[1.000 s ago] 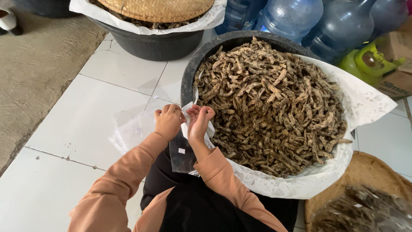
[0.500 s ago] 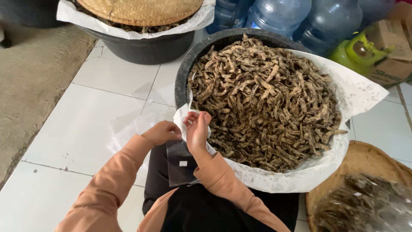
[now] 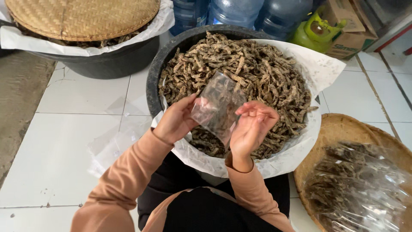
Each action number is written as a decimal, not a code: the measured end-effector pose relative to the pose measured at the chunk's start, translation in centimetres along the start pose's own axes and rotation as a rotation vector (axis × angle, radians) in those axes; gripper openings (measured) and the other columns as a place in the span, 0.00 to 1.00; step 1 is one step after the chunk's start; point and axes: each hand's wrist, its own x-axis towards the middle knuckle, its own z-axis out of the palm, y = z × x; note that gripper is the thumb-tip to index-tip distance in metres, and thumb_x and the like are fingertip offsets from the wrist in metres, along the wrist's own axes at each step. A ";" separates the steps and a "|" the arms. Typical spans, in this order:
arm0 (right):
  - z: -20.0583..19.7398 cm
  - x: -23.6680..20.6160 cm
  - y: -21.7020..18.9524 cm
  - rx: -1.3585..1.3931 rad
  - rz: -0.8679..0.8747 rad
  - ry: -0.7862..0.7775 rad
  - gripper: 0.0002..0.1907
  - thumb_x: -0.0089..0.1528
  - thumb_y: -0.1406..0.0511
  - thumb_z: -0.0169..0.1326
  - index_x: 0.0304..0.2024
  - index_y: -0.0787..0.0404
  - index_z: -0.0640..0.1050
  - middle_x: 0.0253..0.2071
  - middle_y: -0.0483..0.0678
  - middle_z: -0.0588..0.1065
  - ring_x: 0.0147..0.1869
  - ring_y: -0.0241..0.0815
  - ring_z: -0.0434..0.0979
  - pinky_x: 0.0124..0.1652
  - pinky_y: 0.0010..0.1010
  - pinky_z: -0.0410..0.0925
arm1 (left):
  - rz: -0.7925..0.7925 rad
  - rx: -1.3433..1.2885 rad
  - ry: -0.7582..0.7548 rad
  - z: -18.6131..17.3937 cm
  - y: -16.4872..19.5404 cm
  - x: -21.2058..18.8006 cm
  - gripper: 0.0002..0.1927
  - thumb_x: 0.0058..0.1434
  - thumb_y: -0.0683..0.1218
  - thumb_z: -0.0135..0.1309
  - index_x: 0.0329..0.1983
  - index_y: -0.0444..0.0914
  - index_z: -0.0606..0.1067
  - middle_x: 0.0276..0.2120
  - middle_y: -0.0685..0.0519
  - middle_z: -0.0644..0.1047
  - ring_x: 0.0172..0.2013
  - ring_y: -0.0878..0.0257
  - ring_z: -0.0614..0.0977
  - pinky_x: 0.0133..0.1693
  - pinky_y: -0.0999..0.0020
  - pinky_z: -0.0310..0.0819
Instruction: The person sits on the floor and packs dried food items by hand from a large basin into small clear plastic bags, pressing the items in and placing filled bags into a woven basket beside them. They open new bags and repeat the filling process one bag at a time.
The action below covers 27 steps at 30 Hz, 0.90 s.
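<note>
Closest to me I see my own lap in dark cloth and both forearms in peach-coloured sleeves, reaching forward over the floor. My left hand [image 3: 176,122] pinches one edge of a small clear plastic bag [image 3: 216,107] between thumb and fingers, and my right hand [image 3: 253,126] is at the bag's other edge, fingers curled loosely together against it; I cannot tell how firmly that hand grips. The bag hangs between the two hands, tilted, just above the near rim of the black tub [image 3: 154,81] in front of me. Through the plastic the dark pieces behind it show blurred, so I cannot say whether anything is inside the bag. To my left, on the white floor tiles [image 3: 64,141], lies a loose heap of more clear plastic bags [image 3: 113,146], just beside my left sleeve. To my right a flat woven tray [image 3: 334,133] carries filled clear packets [image 3: 356,189] of the same dark stuff. The tub is lined with white paper [image 3: 317,68] and heaped with brown dried strips [image 3: 257,73]. Further back on the left stands a second tub [image 3: 107,62] under a woven lid [image 3: 81,17]; behind are blue water jugs [image 3: 236,13], a green gas canister [image 3: 315,28] and a cardboard box [image 3: 349,38].
</note>
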 end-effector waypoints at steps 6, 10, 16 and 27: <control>-2.4 1.0 -2.0 -0.096 0.007 0.055 0.08 0.77 0.63 0.44 0.54 0.59 0.64 0.48 0.53 0.72 0.44 0.40 0.70 0.46 0.31 0.67 | 0.119 0.356 -0.159 3.2 0.9 11.4 0.11 0.62 0.44 0.63 0.46 0.34 0.82 0.41 0.51 0.83 0.40 0.62 0.82 0.44 0.65 0.74; -2.4 1.0 -0.8 -0.145 0.025 0.064 0.06 0.78 0.65 0.43 0.54 0.59 0.65 0.49 0.53 0.73 0.43 0.38 0.69 0.46 0.30 0.66 | 0.600 0.783 -0.009 5.9 3.1 19.2 0.10 0.52 0.37 0.69 0.37 0.33 0.81 0.34 0.50 0.84 0.34 0.61 0.86 0.39 0.68 0.85; -2.5 2.4 1.2 -0.165 0.194 -0.086 0.17 0.76 0.71 0.40 0.67 0.68 0.67 0.67 0.58 0.70 0.71 0.48 0.71 0.70 0.39 0.66 | 1.486 1.508 0.158 9.1 -0.4 17.2 0.15 0.58 0.39 0.68 0.46 0.33 0.77 0.43 0.46 0.81 0.42 0.56 0.84 0.43 0.67 0.83; -3.6 5.3 2.0 0.188 0.434 -0.054 0.33 0.71 0.72 0.45 0.78 0.64 0.53 0.79 0.59 0.56 0.83 0.51 0.56 0.80 0.43 0.51 | 1.498 1.606 -0.198 6.7 -5.2 5.2 0.22 0.66 0.38 0.53 0.65 0.33 0.73 0.60 0.44 0.76 0.62 0.51 0.78 0.66 0.50 0.72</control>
